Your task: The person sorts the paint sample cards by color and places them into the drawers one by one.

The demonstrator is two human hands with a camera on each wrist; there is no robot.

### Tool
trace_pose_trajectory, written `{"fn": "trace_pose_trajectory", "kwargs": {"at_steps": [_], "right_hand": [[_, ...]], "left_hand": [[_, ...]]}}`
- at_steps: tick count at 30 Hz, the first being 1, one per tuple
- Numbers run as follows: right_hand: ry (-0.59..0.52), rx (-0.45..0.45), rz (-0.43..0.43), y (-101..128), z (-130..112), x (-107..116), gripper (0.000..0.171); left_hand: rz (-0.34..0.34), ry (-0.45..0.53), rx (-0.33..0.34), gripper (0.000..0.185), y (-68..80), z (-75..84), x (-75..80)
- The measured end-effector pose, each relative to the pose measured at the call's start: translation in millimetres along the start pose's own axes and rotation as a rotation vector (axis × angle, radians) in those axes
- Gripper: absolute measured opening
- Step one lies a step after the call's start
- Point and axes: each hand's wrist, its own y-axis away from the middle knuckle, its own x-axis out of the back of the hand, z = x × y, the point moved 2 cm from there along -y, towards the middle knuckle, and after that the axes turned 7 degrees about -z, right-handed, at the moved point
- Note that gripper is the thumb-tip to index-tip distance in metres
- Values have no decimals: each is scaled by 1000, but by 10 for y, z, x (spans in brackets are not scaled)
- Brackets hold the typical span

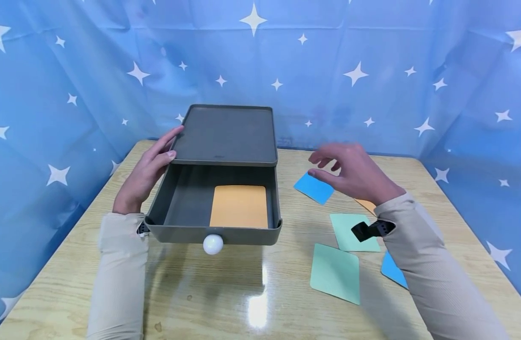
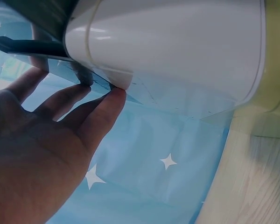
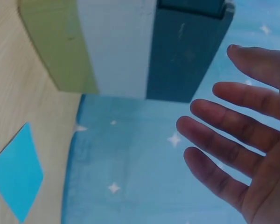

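Note:
A drawer unit with a dark grey top (image 1: 226,134) stands on the table, its top drawer (image 1: 175,232) pulled out by a white round knob's side. Inside that drawer, toward the right, lies an orange square card (image 1: 240,206). My left hand (image 1: 145,172) touches the unit's upper left side; in the left wrist view its fingertips (image 2: 115,100) rest against the dark layer. To the right of the unit, my right hand (image 1: 354,172) hovers with relaxed, spread fingers and holds nothing. Just below it a blue card (image 1: 314,188) lies on the table.
Two light green cards (image 1: 336,274) lie right of the unit. Partly hidden by the right arm are another blue card (image 1: 393,270) and an orange card (image 1: 365,205). White and yellow-green layers (image 3: 63,51) show below the dark one. A starry blue curtain (image 1: 311,61) hangs behind.

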Motion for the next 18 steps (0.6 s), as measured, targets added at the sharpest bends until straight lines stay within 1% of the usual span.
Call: {"fn": "trace_pose_trajectory", "kwargs": {"at_steps": [7,12,18], "right_hand": [[15,-41,-41,63,198,-135,22],[-3,-77,-74,110,311,-226,22],[-14,-117,-102,158,458,-315,26]], "left_hand": [[1,5,2,53,6,-5,6],[0,11,7,53,8,-6,6],[1,11,9,54,4,3,2]]}}
